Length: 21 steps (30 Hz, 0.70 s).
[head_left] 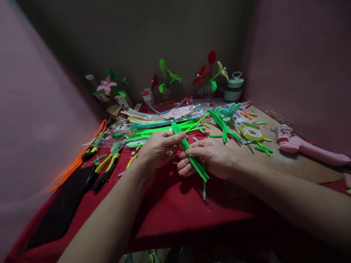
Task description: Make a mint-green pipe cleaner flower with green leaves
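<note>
Between my hands is a small bundle of bright green pipe cleaners (197, 168), slanting down to the right above the red cloth. My left hand (161, 146) pinches its upper part between thumb and fingers. Lower along the bundle, my right hand (202, 153) grips it, thumb on top and fingers curled beneath. Two loose ends stick out below the right hand. A pale blue-green strip (204, 190) hangs just under them; whether it is joined to the bundle I cannot tell. More green pipe cleaners (161, 133) lie behind my left hand.
Pliers (112, 166) and a black phone-like slab (60, 210) lie at left beside orange pipe cleaners (79, 160). A pink glue gun (309, 146) rests on the board at right, near a yellow dial (252, 133). Pipe-cleaner flowers (201, 76) and a lidded jar (233, 87) stand behind.
</note>
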Each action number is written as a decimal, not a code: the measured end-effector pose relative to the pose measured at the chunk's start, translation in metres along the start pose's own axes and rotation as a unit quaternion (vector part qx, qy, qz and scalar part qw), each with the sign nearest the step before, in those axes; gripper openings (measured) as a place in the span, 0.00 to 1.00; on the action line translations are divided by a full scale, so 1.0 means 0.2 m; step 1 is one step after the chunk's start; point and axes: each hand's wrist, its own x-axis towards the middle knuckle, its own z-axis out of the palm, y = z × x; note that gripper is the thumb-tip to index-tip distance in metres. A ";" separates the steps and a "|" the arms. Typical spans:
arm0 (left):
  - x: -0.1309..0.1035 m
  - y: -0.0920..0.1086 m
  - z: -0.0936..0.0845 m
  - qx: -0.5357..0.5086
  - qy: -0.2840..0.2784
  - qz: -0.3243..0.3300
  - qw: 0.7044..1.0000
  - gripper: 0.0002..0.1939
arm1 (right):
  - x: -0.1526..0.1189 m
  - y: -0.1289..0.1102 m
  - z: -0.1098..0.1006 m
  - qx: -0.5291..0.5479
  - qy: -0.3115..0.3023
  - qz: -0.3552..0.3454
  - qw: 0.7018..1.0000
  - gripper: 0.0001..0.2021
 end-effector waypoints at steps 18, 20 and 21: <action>-0.02 -0.05 0.09 -0.028 -0.067 0.003 0.997 0.11 | 0.08 -0.01 -0.07 0.169 0.035 -0.100 0.980 0.02; -0.02 -0.07 0.11 -0.038 -0.073 -0.005 0.997 0.11 | 0.08 0.00 -0.07 0.175 0.048 -0.112 0.977 0.02; -0.02 -0.07 0.12 -0.027 -0.065 0.000 0.997 0.10 | 0.09 0.00 -0.07 0.177 0.056 -0.119 0.975 0.02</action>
